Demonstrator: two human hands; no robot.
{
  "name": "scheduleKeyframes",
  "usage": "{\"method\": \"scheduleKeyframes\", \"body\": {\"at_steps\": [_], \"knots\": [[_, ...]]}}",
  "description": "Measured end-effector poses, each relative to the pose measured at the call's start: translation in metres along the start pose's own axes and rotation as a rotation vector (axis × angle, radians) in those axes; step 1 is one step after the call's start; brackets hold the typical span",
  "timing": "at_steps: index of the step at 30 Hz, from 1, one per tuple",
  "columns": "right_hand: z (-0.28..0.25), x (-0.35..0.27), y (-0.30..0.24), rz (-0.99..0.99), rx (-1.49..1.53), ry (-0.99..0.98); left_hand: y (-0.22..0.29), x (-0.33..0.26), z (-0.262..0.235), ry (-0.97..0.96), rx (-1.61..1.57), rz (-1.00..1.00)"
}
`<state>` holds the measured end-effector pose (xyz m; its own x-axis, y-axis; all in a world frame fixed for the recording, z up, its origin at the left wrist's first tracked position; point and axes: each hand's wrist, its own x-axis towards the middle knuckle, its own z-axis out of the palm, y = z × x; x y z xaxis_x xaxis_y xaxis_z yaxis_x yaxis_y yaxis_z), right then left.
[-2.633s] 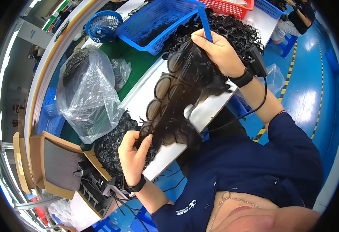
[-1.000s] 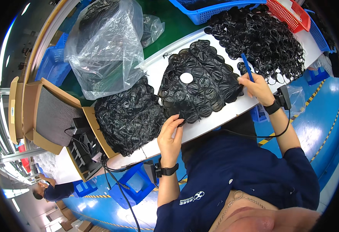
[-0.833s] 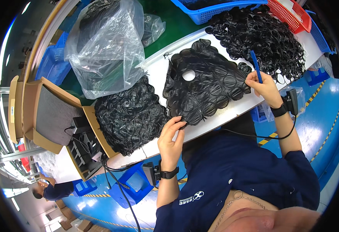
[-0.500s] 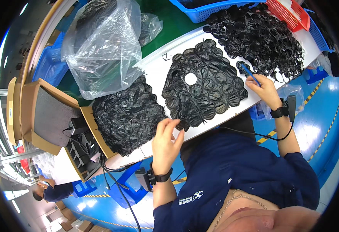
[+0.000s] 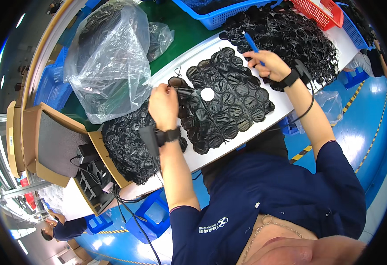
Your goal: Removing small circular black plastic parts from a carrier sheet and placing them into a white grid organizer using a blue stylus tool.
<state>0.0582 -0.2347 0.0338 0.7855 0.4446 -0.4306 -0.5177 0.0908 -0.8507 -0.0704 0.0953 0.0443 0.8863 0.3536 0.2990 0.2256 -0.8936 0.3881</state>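
A sheet of glossy black round coils [image 5: 240, 97] lies on the white table in front of me, with a white disc [image 5: 207, 94] on it. My left hand [image 5: 163, 106] is at the sheet's upper left corner, fingers pinched on a black coil piece [image 5: 177, 82]; a dark band runs from there toward the disc. Raised over the sheet's far right corner, my right hand [image 5: 269, 65] is closed around a slim blue pen-like tool [image 5: 250, 42], whose tip points up and away. Part of its shaft is hidden in my fingers.
Another black coil pile [image 5: 125, 148] lies left, beside an open cardboard box [image 5: 54, 137] with devices and cables. A larger black heap [image 5: 304, 42] lies right. Clear plastic bag [image 5: 114, 66], blue basket [image 5: 215, 20] and red basket [image 5: 324, 13] stand beyond. Another person [image 5: 67, 229] is far left.
My left hand has moved up from the sheet's near left corner to its far left corner and pinched a coil piece. My right hand has moved up and left with the blue tool.
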Motion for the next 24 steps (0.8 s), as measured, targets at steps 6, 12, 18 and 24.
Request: {"method": "scheduleKeyframes", "body": {"at_steps": [6,12,18,24], "knots": [[-0.005,-0.006,-0.011,0.007,0.123,-0.012,-0.055,0.018,0.002,-0.217,-0.211,-0.223],[0.009,-0.012,-0.006,-0.101,-0.067,-0.019,-0.01,0.003,-0.007,-0.089,-0.16,-0.132],[0.04,0.056,-0.003,-0.553,-0.875,0.309,-0.022,0.009,0.006,-0.238,-0.196,-0.282],[0.044,0.072,-0.004,-0.526,-1.158,0.231,-0.03,0.005,0.018,0.008,-0.125,0.058]]}}
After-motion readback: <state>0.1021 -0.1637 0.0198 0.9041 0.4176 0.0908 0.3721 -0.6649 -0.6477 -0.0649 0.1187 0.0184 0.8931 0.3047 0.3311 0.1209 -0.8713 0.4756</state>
